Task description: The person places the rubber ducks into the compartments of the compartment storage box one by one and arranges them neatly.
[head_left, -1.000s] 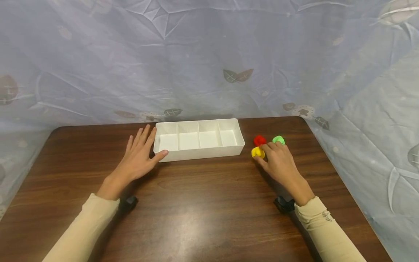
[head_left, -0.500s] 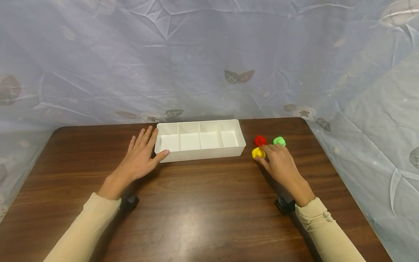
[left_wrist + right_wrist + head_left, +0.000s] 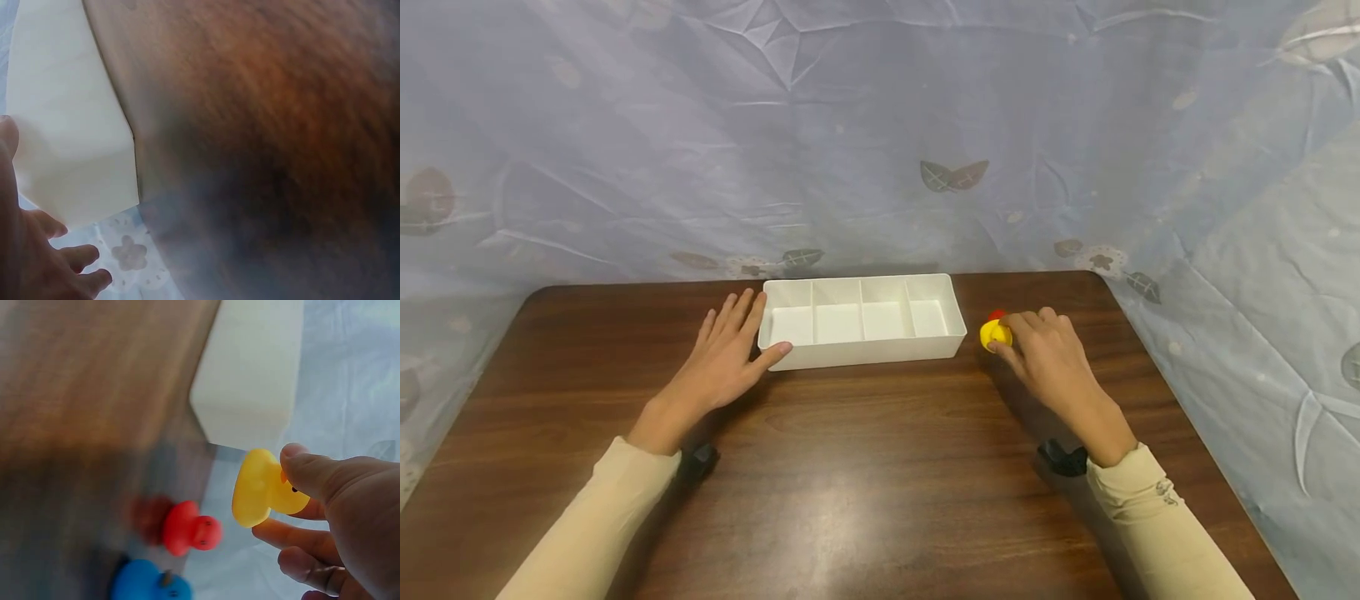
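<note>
Between thumb and fingers, my right hand (image 3: 1048, 358) pinches a yellow rubber duck (image 3: 253, 490) by its head, raised off the table. A red rubber duck (image 3: 187, 528) stands beyond it, mostly covered by the yellow one in the head view. The right wrist view also shows a blue rubber duck (image 3: 147, 581) at its lower edge, which the hand hides from the head camera. My left hand (image 3: 715, 362) lies with spread, straight fingers at the left end of a white box (image 3: 865, 350) with several compartments, its thumb at the front wall.
A dark wooden table (image 3: 850, 467) carries everything. A patterned grey-blue cloth (image 3: 865, 142) hangs behind the table's back edge and along its right side. The box stands close to that back edge, left of the ducks.
My right hand has lifted the yellow duck, so it now covers most of the red one. The green duck seen earlier is hidden behind the hand. The left hand stays at the box.
</note>
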A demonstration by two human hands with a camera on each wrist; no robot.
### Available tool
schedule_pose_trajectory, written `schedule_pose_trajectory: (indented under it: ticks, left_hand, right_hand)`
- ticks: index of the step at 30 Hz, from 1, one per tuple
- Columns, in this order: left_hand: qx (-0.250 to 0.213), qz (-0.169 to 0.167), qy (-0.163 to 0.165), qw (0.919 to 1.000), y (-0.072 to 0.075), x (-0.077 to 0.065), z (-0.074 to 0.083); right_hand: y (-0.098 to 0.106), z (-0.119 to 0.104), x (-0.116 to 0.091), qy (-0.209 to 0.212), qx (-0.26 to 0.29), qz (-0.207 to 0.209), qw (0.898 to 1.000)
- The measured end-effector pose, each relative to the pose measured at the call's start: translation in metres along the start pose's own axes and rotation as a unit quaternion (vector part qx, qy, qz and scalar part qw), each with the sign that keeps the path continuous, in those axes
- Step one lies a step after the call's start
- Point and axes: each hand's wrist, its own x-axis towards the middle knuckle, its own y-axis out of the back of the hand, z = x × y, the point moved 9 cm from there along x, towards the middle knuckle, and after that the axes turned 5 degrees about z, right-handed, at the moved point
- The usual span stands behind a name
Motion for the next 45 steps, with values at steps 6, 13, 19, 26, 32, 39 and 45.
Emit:
schedule_pose_trajectory:
  ticks: [6, 13, 19, 26, 32, 39, 45]
  left_hand:
    - [0.005, -0.009, -0.001, 0.9999, -0.002, 0.001, 0.002]
    - [0.01, -0.012, 0.005, 0.9999, 0.0, -0.001, 0.002]
    - [0.011, -0.017, 0.004, 0.9998, 0.0, -0.001, 0.002]
    - [0.018, -0.017, 0.005, 0.9997, 0.0, 0.0, 0.001]
    - [0.02, -0.016, 0.007, 0.9996, 0.001, -0.001, 0.001]
    - [0.015, -0.019, 0.007, 0.9997, 0.001, -0.001, 0.003]
    - [0.019, -0.019, 0.007, 0.9996, 0.001, -0.002, 0.003]
  right_hand:
    - [0.009, -0.003, 0.018, 0.001, 0.002, 0.011, 1.0]
    - [0.009, -0.026, 0.046, 0.022, 0.012, 0.016, 1.0]
    - [0.001, -0.048, 0.069, 0.029, 0.021, -0.009, 0.999]
    - [-0.015, -0.074, 0.092, 0.047, 0.014, -0.042, 0.998]
    - [-0.027, -0.103, 0.11, 0.072, 0.014, -0.05, 0.996]
    - [-0.044, -0.134, 0.132, 0.086, 0.013, -0.081, 0.993]
    - [-0.054, -0.16, 0.144, 0.102, 0.003, -0.097, 0.99]
